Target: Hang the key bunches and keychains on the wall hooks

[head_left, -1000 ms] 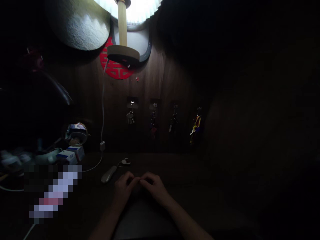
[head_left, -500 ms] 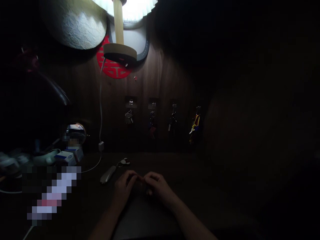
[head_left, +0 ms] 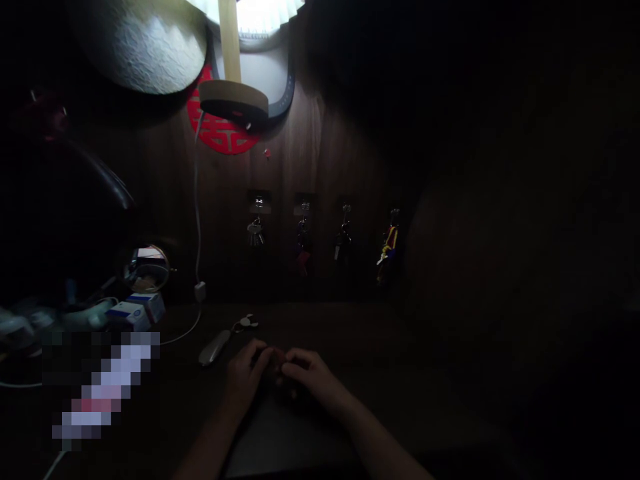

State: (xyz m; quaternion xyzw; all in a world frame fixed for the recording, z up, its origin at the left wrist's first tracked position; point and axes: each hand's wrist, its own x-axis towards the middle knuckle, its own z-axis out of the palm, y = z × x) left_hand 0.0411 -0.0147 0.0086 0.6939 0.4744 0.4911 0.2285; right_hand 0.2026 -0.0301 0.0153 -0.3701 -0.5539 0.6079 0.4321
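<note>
Both hands meet over the dark tabletop (head_left: pixel 280 440), low in the middle of the head view. My left hand (head_left: pixel 247 367) is closed, its thumb and fingertips pinched toward the right. My right hand (head_left: pixel 310 373) is closed too, with bent fingers touching or almost touching the left fingertips. Between them the light is too poor to make out what they hold, if anything. Just beyond my left hand lies a pale, elongated object (head_left: pixel 215 347), joined by a ring to a small white-and-dark piece (head_left: pixel 246 323).
Several key bunches hang on wall hooks, among them silver keys (head_left: pixel 255 233) and a yellow-corded set (head_left: pixel 389 247). A lit lamp (head_left: pixel 233 100) is above, its white cable (head_left: pixel 197 200) running down. Boxes (head_left: pixel 127 313) and a round mirror (head_left: pixel 150 268) stand left.
My right fingertips have shifted slightly, the thumb and forefinger now a bit lower against the left fingertips. The whole view has moved slightly. The pale object lies where it was.
</note>
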